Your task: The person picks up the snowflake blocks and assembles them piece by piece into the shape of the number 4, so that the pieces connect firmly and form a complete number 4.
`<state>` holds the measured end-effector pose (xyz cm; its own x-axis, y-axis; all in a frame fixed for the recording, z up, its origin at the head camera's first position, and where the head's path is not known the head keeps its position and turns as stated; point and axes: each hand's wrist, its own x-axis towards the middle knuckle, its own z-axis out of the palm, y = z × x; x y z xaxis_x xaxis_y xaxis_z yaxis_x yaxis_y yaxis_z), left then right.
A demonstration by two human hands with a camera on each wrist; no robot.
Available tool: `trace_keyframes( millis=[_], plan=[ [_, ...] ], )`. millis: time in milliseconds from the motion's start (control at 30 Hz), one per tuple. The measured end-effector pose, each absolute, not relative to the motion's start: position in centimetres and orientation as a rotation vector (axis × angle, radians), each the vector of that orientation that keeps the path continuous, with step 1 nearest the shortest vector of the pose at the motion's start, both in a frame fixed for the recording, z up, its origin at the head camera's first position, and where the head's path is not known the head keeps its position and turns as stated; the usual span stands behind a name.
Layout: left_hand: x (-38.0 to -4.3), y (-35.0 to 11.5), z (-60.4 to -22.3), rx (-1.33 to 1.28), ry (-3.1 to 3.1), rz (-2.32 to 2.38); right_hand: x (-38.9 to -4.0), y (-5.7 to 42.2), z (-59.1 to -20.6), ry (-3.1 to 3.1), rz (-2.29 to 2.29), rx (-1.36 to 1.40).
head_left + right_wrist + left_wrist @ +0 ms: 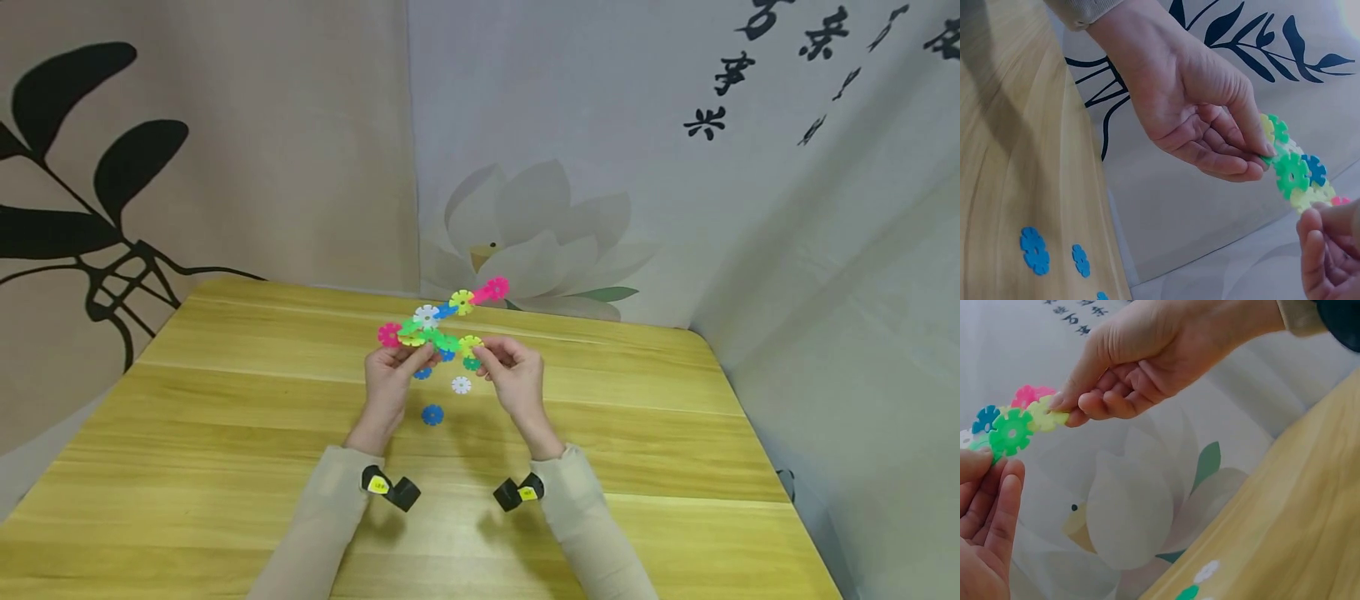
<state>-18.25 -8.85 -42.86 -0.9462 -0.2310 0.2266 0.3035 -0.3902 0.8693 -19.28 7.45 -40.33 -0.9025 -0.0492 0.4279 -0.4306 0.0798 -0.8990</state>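
Note:
Both hands hold up a chain of interlocked plastic snowflake discs (446,342) above the table, in green, yellow, white, blue and pink. My left hand (386,385) pinches a green disc between thumb and fingers at the chain's near part. At the right end of that part, my right hand (519,382) pinches a yellow disc (1044,415) by its edge. This yellow disc meets a green disc (1012,432). From the left side, a branch with a white disc (427,316), a blue one and a yellow one runs to a pink end (497,288).
Loose discs lie on the wooden table (247,400) below the hands: a blue disc (432,415), a white disc (461,385), a green disc (472,364) and further blue ones. Behind the table hangs a printed curtain (322,167). Each wrist carries a small black camera.

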Motion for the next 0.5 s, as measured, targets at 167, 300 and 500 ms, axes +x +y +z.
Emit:
trace_keyframes(
  millis=[167,300,500],
  plan=[
    [-18.0,-8.6,-43.0,-0.13,-1.511,-2.381,-18.9,7.8,-39.2,-2.124,1.783,0.592],
    [-17.8,-8.4,-43.2,-0.117,-1.511,-2.399,-18.0,7.9,-37.7,-2.163,1.652,0.715],
    [-17.7,-8.0,-43.1,-0.132,-1.49,-2.38,-17.5,7.8,-37.2,-2.138,1.682,0.714]
  ],
)
